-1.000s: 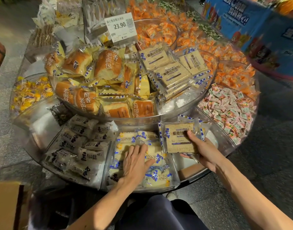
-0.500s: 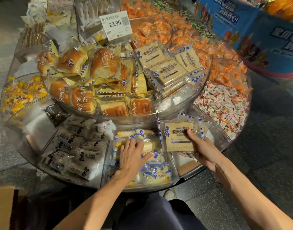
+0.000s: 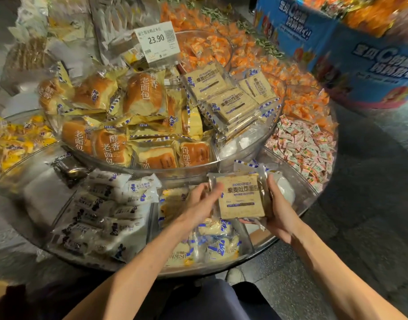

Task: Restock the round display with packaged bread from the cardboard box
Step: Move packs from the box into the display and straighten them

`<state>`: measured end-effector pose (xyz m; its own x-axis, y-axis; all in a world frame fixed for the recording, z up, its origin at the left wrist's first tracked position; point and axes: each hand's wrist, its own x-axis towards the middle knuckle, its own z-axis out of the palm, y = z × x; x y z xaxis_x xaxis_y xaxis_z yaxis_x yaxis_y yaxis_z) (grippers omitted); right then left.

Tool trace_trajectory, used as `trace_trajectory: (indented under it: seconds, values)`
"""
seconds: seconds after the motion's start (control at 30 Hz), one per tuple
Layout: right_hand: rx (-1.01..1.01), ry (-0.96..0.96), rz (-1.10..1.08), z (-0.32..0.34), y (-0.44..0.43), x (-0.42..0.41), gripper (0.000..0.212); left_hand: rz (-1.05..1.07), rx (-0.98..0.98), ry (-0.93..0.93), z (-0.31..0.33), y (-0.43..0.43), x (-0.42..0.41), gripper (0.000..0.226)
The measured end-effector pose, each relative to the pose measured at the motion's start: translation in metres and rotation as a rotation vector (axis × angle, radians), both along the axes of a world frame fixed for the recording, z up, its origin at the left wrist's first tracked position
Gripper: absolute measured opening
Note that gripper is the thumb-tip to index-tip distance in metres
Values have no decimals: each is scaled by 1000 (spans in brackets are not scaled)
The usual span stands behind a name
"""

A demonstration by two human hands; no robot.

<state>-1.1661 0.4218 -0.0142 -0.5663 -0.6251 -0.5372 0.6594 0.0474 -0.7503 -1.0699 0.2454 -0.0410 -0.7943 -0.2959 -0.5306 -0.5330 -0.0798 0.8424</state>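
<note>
R hand (image 3: 279, 211) is gripping a toast pack (image 3: 241, 196): thumb clamping its right edge, fingers curling underneath. L hand (image 3: 199, 204) is reaching in w/ fingers close together, tips touching the pack's left edge. It's blurred, so can't tell if they're pinching. Pack is hanging face-up over the display's (image 3: 138, 267) lower tier, just above & right of the rolls (image 3: 217, 248). In the upper tier a toast stack (image 3: 230, 100) is lying beside buns (image 3: 143, 95), near a price tag (image 3: 157, 43) showing 23.90.
</note>
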Motion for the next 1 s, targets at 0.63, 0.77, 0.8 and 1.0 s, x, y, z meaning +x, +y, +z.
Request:
trace_trajectory:
  seconds: [0.63,0.77,0.8,1.0]
  values:
    - [39,-40,75,-15,34,-103,28,435,145,215,5,-10,-56,15]
    - [39,-78,173,-14,54,-149,36,546,166,236,7,36,-86,23]
    - [35,-71,201,-13,59,-158,35,562,172,221,10,48,-95,32]
    - [149,12,367,-7,70,-187,31,534,87,178,5,101,-118,38]
